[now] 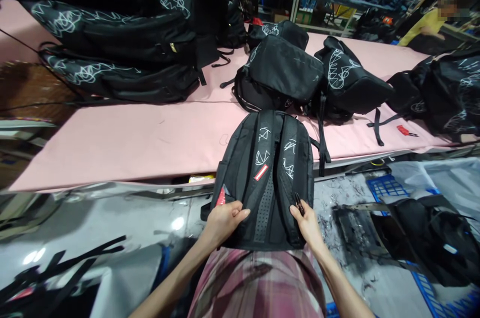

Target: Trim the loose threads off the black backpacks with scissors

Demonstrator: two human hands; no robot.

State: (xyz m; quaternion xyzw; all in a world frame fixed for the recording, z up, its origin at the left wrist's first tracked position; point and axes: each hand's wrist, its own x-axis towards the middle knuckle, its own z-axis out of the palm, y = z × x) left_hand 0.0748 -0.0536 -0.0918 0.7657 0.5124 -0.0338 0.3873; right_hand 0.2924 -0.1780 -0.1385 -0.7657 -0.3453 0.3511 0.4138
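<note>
A black backpack [268, 173] with white scribble prints and a small red label lies straps-up, reaching from my lap onto the edge of the pink table [123, 140]. My left hand [224, 219] is closed on its lower left corner, beside a red tag. My right hand [308, 222] pinches the lower right edge, where a small dark strap end sticks up between the fingers.
Several more black backpacks [112, 43] are piled at the table's back left and lie across its middle [279, 70] and right. Small red snips [405, 131] rest at the right. Blue crates [386, 187] and black bags fill the floor at right. A person in yellow [425, 25] sits far right.
</note>
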